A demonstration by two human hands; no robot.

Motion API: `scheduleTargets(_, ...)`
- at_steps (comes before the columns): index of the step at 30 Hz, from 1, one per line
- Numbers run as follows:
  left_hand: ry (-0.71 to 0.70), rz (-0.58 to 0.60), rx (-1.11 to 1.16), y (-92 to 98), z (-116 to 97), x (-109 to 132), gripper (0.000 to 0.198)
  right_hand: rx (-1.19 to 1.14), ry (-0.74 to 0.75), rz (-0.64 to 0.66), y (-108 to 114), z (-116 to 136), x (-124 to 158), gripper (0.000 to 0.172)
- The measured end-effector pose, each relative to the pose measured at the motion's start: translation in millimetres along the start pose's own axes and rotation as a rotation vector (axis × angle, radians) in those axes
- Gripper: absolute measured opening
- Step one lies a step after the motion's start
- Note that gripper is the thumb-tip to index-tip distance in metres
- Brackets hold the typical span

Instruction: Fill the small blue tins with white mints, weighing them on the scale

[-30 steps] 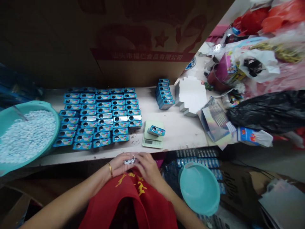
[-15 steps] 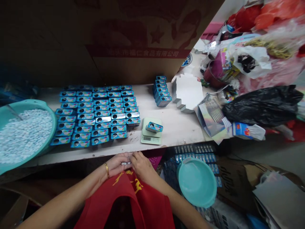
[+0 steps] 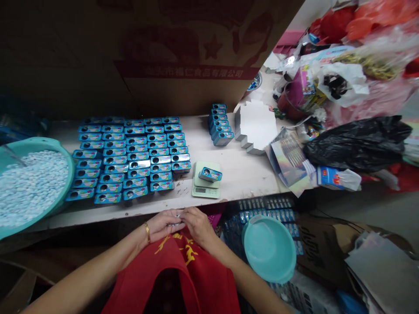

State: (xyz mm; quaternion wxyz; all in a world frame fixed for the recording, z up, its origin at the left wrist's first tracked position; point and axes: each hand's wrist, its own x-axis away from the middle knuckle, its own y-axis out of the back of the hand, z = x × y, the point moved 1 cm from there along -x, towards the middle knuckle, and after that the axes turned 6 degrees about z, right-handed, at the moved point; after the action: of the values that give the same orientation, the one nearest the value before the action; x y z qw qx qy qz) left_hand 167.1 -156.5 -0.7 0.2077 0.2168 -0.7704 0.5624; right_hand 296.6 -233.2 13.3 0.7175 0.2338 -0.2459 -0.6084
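My left hand (image 3: 162,226) and my right hand (image 3: 198,226) are cupped together just below the table's front edge. A few white mints (image 3: 178,220) show between them, mostly hidden by my fingers. Rows of blue rectangular tins (image 3: 131,159) lie open-windowed on the white table. On a small green digital scale (image 3: 202,190) sits a single blue tin (image 3: 210,174), up and to the right of my hands. A teal basin (image 3: 70,176) heaped with white mints stands at the far left. A gold bangle (image 3: 147,232) circles my left wrist.
A stack of blue tins (image 3: 220,126) and a white die-cut card (image 3: 255,126) lie further right on the table. A large cardboard box (image 3: 186,74) stands behind it. Below right, a second teal basin (image 3: 269,248) rests on blister sheets. Bags and clutter fill the right side.
My hands have closed further together, so fewer mints show between them. The whole scene has drifted slightly left and up in view.
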Motion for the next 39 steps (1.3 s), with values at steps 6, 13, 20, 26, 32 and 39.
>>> scheduleTargets(6, 0.012, -0.015, -0.016, 2.4, -0.3, -2.8, 0.025, -0.023, 0.001, 0.027, 1.6, 2.1, -2.8, 0.028)
scheduleTargets(13, 0.030, -0.185, 0.026, 8.6, -2.0, -2.4, 0.020, -0.026, -0.005, -0.194, 22.3, -6.5, -0.9, 0.028)
scheduleTargets(20, -0.056, -0.270, 0.185, 11.7, -17.7, -5.9, 0.015, -0.090, -0.292, -0.658, 72.1, -97.0, -25.6, 0.058)
scheduleTargets(26, -0.154, -0.327, 0.196, -1.1, -42.3, -25.3, 0.014, 0.097, -0.155, -0.441, 76.3, -72.8, -42.2, 0.032)
scheduleTargets(32, -0.254, -0.315, 0.232, -19.1, -62.6, -40.7, 0.018, 0.446, -0.047, -0.207, 78.0, -6.9, -34.0, 0.041)
scheduleTargets(39, -0.236, -0.230, 0.183, -24.0, -63.7, -41.1, 0.018, 0.242, -0.120, -0.322, 73.0, -29.8, -33.2, 0.034)
